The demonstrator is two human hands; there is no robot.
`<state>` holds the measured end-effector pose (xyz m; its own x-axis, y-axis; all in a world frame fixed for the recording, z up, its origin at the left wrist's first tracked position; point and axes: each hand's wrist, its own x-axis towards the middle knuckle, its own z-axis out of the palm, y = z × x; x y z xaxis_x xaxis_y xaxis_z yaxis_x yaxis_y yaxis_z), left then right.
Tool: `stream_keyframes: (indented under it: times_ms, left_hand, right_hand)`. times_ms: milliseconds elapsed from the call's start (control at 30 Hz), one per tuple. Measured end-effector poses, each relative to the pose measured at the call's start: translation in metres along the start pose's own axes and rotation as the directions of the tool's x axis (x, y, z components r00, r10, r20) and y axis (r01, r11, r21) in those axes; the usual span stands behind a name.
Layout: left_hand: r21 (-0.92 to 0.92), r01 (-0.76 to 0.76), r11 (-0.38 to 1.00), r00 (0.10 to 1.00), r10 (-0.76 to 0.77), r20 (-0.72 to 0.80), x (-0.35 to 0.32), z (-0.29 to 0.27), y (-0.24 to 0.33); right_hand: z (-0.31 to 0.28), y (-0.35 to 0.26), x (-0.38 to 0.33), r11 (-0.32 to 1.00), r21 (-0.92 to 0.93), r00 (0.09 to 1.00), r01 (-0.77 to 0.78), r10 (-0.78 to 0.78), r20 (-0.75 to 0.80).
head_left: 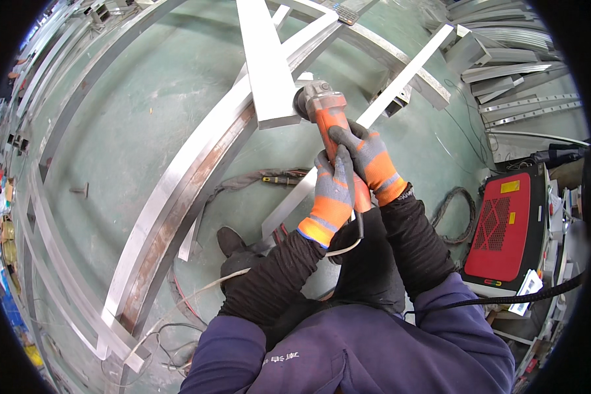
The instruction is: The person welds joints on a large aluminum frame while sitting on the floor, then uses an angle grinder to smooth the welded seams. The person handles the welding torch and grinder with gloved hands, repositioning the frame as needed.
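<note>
Both my hands wear grey and orange gloves and grip an orange angle grinder (327, 111). My left hand (331, 190) wraps the rear of its body. My right hand (368, 157) holds it a little further forward. The grinder's head (306, 98) rests against the end of a flat steel bar (266, 62) that stands on a long curved steel beam (184, 184). A pale cable (269, 262) runs from the grinder's rear down past my knees.
A red machine with a vent grille (509, 230) stands at the right. Steel profiles (512, 72) are stacked at the upper right. A straight steel tube (407, 72) crosses behind the grinder. Hoses and cables (256, 178) lie on the green floor (131, 111). More curved beams (65, 111) arc at the left.
</note>
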<state>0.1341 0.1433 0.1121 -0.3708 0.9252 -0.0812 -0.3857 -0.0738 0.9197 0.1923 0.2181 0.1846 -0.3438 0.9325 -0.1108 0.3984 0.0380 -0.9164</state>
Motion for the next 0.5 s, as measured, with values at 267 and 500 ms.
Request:
stream_keyframes:
  times_ms: [267, 500]
  left_hand:
    - [0.008, -0.023, 1.000, 0.997, 0.022, 0.079, 0.008, -0.010, -0.016]
    - [0.005, 0.087, 0.996, 0.994, -0.087, 0.065, -0.002, -0.010, 0.024]
  right_hand:
    - [0.001, 0.014, -0.003, 0.997, 0.028, 0.995, 0.065, -0.063, -0.079]
    - [0.004, 0.013, -0.008, 0.990, 0.020, 0.985, 0.138, -0.135, -0.105]
